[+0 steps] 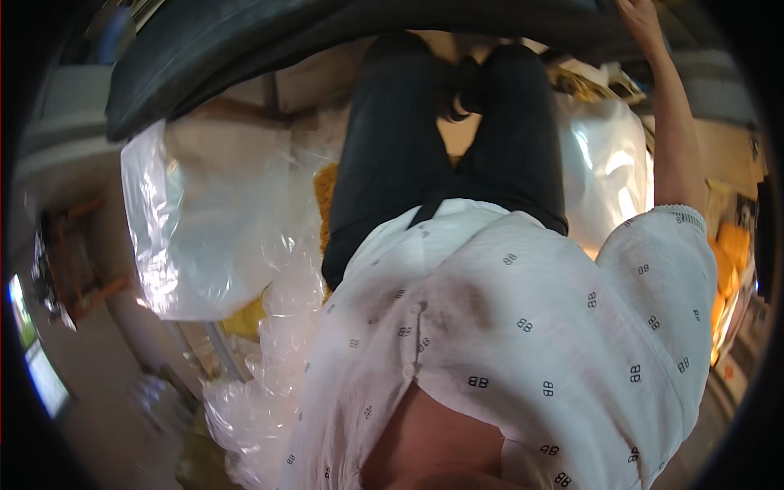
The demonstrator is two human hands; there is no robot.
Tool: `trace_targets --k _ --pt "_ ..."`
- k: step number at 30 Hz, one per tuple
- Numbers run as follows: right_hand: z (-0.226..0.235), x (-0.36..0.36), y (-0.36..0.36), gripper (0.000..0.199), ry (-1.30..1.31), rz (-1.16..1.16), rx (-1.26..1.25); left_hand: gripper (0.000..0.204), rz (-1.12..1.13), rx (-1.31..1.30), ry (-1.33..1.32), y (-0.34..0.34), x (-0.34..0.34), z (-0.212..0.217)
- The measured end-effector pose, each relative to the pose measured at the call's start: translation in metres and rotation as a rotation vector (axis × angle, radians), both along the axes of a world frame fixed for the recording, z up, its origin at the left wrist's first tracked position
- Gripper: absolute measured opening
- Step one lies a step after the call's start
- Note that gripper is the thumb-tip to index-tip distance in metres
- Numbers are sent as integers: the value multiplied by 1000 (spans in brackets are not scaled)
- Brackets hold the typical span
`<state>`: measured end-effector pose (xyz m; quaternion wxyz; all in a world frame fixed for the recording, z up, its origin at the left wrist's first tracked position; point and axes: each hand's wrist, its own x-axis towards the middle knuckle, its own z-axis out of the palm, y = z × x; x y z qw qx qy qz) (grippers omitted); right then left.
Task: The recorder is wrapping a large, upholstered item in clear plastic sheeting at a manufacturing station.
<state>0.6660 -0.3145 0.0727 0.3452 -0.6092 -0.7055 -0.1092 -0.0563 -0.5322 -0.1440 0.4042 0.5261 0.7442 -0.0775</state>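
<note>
A long black piece with a smooth, padded or leather-like surface [269,57] stretches across the top of the view, beyond my knees. My right arm reaches forward along the right side. At the upper edge my right hand [641,18] is beside the black piece's right end and seems to touch it. Its fingers are cut off by the frame and blurred, so their grip does not show. My left hand is out of view.
I am seated, my legs in dark trousers [400,122]. Clear plastic sheeting [212,220] covers something to my left, with crumpled plastic [273,376] below it. More shiny plastic [608,151] lies right of my legs. Orange material [731,253] is at the far right.
</note>
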Motion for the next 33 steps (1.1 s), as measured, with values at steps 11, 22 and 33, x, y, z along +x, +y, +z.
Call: trace_targets --k 11,22,33 --pt "-118 170 -228 19 423 -769 -191 37 -69 -248 -19 108 -63 97" --pt "-326 205 -296 18 1354 -1269 -218 31 -428 1164 66 313 190 224" --pt "-388 226 -267 52 893 -1336 -870 29 -535 1086 -222 376 376 198"
